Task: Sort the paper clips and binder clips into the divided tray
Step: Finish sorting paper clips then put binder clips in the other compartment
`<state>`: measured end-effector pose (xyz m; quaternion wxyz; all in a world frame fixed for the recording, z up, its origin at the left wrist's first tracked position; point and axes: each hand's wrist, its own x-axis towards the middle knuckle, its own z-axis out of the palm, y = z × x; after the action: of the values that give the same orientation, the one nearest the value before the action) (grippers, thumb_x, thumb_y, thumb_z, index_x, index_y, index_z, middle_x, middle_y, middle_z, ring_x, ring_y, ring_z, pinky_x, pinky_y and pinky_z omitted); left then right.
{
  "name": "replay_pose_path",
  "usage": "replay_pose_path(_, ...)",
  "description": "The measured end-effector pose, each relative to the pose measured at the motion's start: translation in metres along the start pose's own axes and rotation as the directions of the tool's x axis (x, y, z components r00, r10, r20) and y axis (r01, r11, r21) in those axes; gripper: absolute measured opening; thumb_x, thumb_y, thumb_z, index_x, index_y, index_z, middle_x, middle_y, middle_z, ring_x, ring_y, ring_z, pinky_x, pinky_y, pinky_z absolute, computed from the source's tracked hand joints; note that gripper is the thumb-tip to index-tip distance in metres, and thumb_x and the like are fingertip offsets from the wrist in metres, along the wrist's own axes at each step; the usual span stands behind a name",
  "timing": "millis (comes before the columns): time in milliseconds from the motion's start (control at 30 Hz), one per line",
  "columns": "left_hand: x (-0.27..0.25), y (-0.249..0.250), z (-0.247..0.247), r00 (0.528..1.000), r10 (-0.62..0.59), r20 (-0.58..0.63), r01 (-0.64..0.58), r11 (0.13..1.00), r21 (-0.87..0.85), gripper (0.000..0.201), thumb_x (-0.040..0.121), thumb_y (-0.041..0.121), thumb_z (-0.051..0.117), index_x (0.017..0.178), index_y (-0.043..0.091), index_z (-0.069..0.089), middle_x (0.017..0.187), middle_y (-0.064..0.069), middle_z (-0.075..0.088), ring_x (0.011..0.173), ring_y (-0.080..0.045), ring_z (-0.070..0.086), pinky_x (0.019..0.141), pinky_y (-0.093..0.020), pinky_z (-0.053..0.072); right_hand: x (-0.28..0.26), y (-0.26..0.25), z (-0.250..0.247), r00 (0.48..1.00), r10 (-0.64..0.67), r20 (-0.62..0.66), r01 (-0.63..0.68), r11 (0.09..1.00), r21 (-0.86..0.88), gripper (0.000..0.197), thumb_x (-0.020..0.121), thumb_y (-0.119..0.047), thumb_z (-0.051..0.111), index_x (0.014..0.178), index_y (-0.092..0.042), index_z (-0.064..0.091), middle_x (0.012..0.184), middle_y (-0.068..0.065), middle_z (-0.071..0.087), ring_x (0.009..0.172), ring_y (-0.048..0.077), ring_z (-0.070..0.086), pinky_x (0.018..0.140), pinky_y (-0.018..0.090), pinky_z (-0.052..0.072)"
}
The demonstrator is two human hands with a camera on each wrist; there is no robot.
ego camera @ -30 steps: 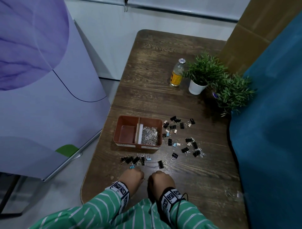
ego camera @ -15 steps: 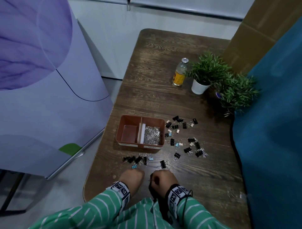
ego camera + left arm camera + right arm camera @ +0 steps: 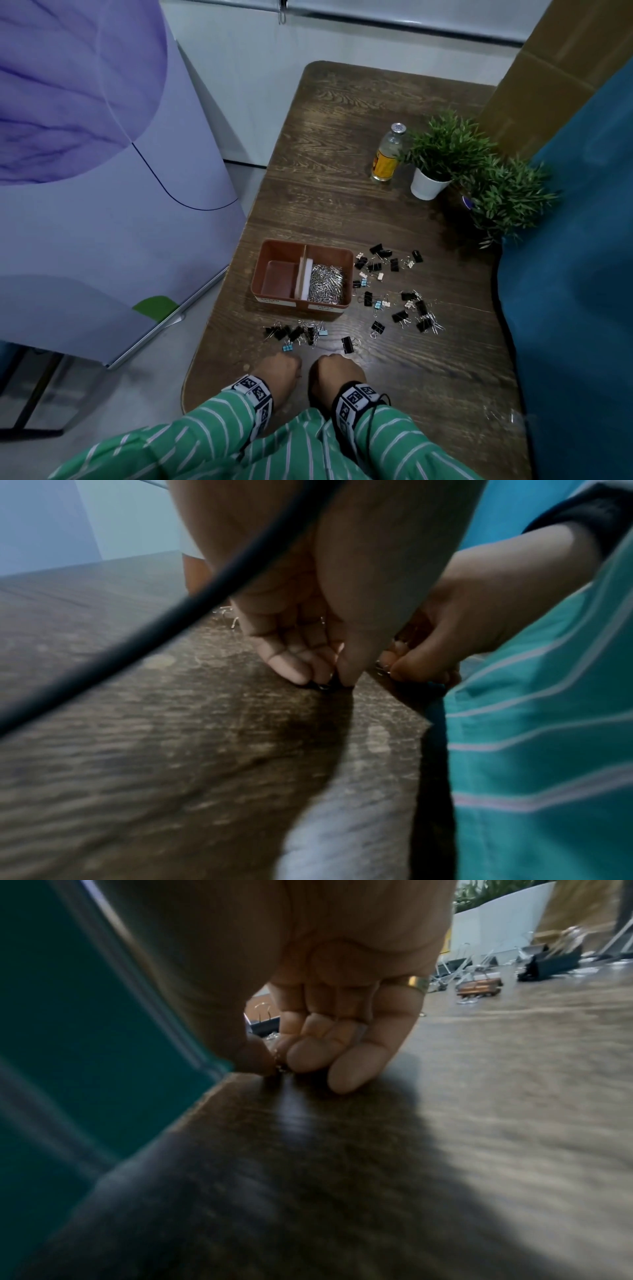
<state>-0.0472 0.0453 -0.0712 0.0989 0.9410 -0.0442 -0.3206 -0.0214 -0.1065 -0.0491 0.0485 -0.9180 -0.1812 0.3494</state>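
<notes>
The brown divided tray (image 3: pixel 255 286) stands mid-table. Its right compartment holds a heap of silver paper clips (image 3: pixel 325 284); the left compartment is bare. Black, blue and white binder clips (image 3: pixel 394 291) lie scattered right of the tray, and a row of them (image 3: pixel 296 332) lies in front of it. Both hands are curled, fingertips down, at the near edge. My left hand (image 3: pixel 329 680) pinches a small dark clip (image 3: pixel 322 687) against the table. My right hand (image 3: pixel 281 1066) pinches a small shiny metal clip (image 3: pixel 278 1053) between thumb and fingers.
A glass bottle (image 3: pixel 387 154) and two potted plants (image 3: pixel 445 154) stand at the back right. A blue cloth wall (image 3: pixel 575 274) borders the table's right side. A single black binder clip (image 3: pixel 348 344) lies just beyond my right hand.
Both hands stay side by side at the near edge, barely shifting. Only the head view has drifted slightly.
</notes>
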Motion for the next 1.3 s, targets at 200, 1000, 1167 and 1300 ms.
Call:
replay_pose_path(200, -0.014, -0.030, -0.002, 0.996, -0.069, -0.054, 0.052, 0.965, -0.258, 0.002, 0.086, 0.027, 0.062, 0.085, 0.027, 0.063, 0.084, 0.004, 0.068, 0.080, -0.015, 0.064, 0.073, -0.024, 0.049, 0.001, 0.005, 0.001, 1.000, -0.011, -0.002, 0.011, 0.999, 0.035, 0.021, 0.079, -0.028, 0.068, 0.095, -0.017, 0.076, 0.095, 0.007, 0.072, 0.087, 0.028, 0.068, 0.077, 0.033, 0.058)
replay_pose_path(1000, -0.016, 0.010, -0.006, 0.983, -0.158, 0.096, 0.165, 0.983, -0.075, 0.015, 0.095, 0.016, 0.053, 0.104, 0.009, 0.062, 0.109, -0.013, 0.066, 0.100, -0.027, 0.063, 0.081, -0.032, 0.049, -0.015, 0.041, -0.058, 0.894, 0.244, -0.377, 0.038, 0.796, 0.605, 0.019, 0.077, -0.009, 0.074, 0.065, -0.021, 0.064, 0.066, -0.004, 0.067, 0.066, 0.004, 0.063, 0.068, 0.024, 0.057)
replay_pose_path(1167, -0.017, 0.010, -0.001, 0.985, -0.142, 0.095, 0.147, 0.988, -0.055, 0.017, 0.095, 0.017, 0.053, 0.106, 0.008, 0.063, 0.110, -0.014, 0.066, 0.099, -0.028, 0.064, 0.083, -0.033, 0.051, 0.008, 0.035, -0.095, 0.830, 0.255, -0.496, 0.124, 0.782, 0.611, 0.020, 0.077, -0.009, 0.075, 0.066, -0.023, 0.065, 0.066, -0.008, 0.068, 0.065, 0.008, 0.066, 0.067, 0.033, 0.062)
replay_pose_path(1300, -0.019, 0.009, 0.001, 0.989, -0.119, 0.084, 0.124, 0.990, -0.061, 0.018, 0.096, 0.018, 0.049, 0.106, 0.009, 0.062, 0.111, -0.015, 0.065, 0.100, -0.030, 0.064, 0.085, -0.036, 0.051, 0.040, 0.032, -0.112, 0.792, 0.272, -0.546, 0.163, 0.768, 0.619, 0.012, 0.078, -0.020, 0.083, 0.074, -0.025, 0.072, 0.072, -0.011, 0.071, 0.069, 0.007, 0.068, 0.070, 0.037, 0.062)
